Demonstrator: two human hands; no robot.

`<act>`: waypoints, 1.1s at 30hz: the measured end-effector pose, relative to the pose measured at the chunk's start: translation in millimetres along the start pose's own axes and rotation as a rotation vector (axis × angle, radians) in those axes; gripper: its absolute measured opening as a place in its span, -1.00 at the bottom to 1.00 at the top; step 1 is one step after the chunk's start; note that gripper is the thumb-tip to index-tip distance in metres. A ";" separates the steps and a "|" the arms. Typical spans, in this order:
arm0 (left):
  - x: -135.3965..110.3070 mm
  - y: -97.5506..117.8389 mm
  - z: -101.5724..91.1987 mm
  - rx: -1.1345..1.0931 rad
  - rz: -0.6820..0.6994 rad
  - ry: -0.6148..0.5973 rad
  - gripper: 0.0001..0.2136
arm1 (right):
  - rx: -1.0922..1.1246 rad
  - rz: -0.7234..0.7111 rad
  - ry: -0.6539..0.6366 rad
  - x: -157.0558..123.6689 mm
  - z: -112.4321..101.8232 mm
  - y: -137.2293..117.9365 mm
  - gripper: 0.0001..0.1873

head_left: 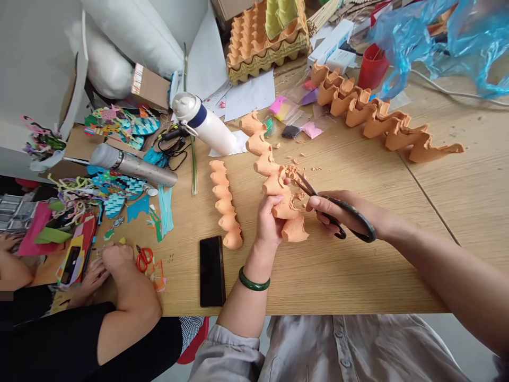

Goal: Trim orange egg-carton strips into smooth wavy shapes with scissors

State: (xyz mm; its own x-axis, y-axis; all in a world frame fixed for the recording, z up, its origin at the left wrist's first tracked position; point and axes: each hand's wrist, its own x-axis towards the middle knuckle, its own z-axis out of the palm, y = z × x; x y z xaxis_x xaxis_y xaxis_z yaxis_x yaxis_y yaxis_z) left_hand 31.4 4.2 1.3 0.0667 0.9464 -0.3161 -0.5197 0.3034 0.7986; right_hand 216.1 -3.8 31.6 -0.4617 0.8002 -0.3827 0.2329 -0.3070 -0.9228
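Observation:
My left hand (271, 218) is closed round the lower part of an orange egg carton strip (265, 161), which slants away from me over the table. In my right hand (338, 209) is a pair of black-handled scissors (360, 218), its blades reaching to the strip's right edge. Small orange paper scraps (299, 175) lie around the blades. A shorter, trimmed-looking orange cup strip (225, 204) lies on the table left of my left hand. Farther right rests a stack of uncut orange strips (369, 114) with jagged edges.
A black phone (212, 271) lies near the front edge. Behind stand a white bottle (204, 124), egg trays (258, 45), a power strip (332, 45) and a red cup (373, 66). At left, a co-worker's arms (129, 297) rest by red scissors (144, 258) and coloured crafts.

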 end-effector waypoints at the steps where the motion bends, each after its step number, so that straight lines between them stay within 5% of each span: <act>1: -0.2 1.2 0.4 -0.021 -0.016 -0.006 -0.75 | -0.090 -0.036 0.026 -0.9 1.4 0.2 -0.35; 9: -4.0 9.4 -1.3 -0.031 -0.210 -0.034 -0.73 | -0.879 -0.323 0.542 -1.6 13.3 11.5 -0.68; 26: -8.8 0.7 10.3 -0.110 -0.268 -0.051 -0.51 | -1.032 -0.379 0.499 3.7 18.7 22.9 -0.61; 33: -7.4 -2.9 13.0 -0.178 -0.303 -0.072 -0.56 | -1.078 -0.323 0.464 3.4 18.6 25.5 -0.58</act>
State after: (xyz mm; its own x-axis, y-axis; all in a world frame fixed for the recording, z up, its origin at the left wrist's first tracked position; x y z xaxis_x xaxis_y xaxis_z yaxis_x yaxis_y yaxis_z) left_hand 43.5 -2.2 7.9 0.2973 0.8238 -0.4828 -0.6073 0.5533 0.5702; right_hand 204.5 -18.5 6.0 -0.3313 0.9366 0.1141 0.8573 0.3494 -0.3781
